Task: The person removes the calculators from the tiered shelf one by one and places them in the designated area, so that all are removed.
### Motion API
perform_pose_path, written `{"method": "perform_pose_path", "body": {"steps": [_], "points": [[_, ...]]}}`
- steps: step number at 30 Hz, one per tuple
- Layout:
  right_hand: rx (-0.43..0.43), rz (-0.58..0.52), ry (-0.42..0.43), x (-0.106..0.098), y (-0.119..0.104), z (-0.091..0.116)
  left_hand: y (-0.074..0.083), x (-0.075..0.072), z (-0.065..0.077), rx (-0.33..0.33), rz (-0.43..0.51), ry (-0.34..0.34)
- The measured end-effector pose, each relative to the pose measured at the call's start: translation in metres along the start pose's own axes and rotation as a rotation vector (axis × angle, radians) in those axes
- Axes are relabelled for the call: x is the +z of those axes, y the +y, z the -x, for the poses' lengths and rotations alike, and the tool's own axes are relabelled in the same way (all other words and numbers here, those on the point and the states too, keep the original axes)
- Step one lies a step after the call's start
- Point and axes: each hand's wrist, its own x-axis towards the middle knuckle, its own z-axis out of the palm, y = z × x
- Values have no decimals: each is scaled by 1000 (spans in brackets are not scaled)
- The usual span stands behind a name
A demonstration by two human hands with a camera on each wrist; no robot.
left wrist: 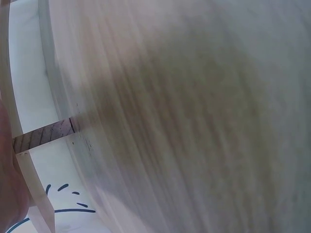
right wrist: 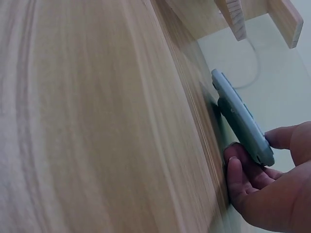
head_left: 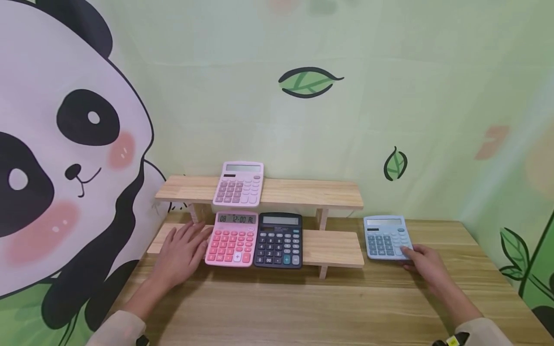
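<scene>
My right hand (head_left: 426, 263) pinches a light blue calculator (head_left: 386, 238) at its lower right corner, thumb on the face and fingers beneath. In the right wrist view the calculator (right wrist: 242, 119) is tilted close over the table. On the lower shelf (head_left: 333, 247), a pink calculator (head_left: 231, 238) with a lit display leans beside a black calculator (head_left: 278, 240). My left hand (head_left: 182, 252) lies with extended fingers over the shelf's left end, fingertips right at the pink calculator's left edge. In the left wrist view only a strip of the hand (left wrist: 10, 184) shows.
A pale pink calculator (head_left: 238, 183) stands on the upper shelf (head_left: 311, 192) of the wooden two-tier stand. The stand rests on a wood-grain table (head_left: 277, 307). Behind it hangs a green backdrop (head_left: 242, 105) printed with a panda and leaves.
</scene>
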Motion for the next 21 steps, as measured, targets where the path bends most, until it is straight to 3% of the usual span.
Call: {"method": "perform_pose_path", "body": {"steps": [11,21], "points": [[-40,119,20,-1,1,2,0,0,0,-6,3,0],[-108,397,145,1,3,6,0,1,0,-1,4,10]]}}
